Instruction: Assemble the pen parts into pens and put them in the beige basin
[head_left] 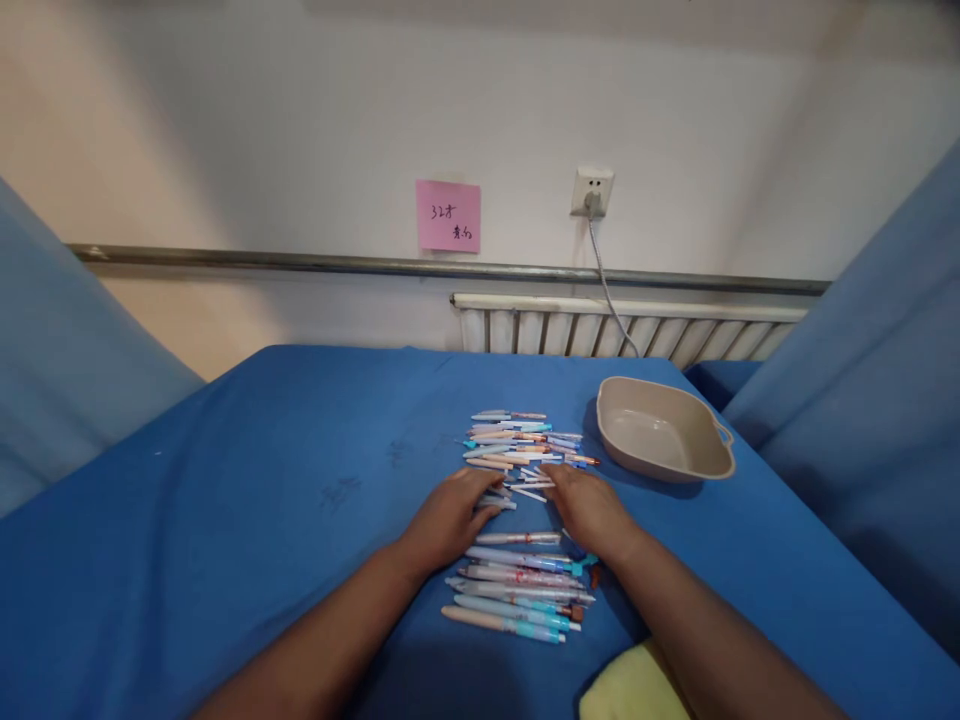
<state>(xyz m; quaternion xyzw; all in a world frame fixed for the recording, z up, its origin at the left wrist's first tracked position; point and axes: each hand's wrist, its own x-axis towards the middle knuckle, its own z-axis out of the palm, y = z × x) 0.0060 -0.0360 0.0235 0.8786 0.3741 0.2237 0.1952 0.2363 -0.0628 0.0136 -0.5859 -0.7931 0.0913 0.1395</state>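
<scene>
A spread of pens lies on the blue table (247,520): a far pile of pens and loose parts (521,445) and a near row of whole pens (517,590). My left hand (448,518) rests palm down between the two groups, fingers curled over small pen pieces at its tips. My right hand (589,508) lies opposite it, fingers bent onto thin white refills at the far pile's near edge. What each hand grips is hidden by its fingers.
A beige shallow tray (664,432) stands empty at the far right of the table. A yellow cloth (637,685) lies at the near edge. Blue curtains hang on both sides. A pink note (448,215), a wall socket and a radiator are behind.
</scene>
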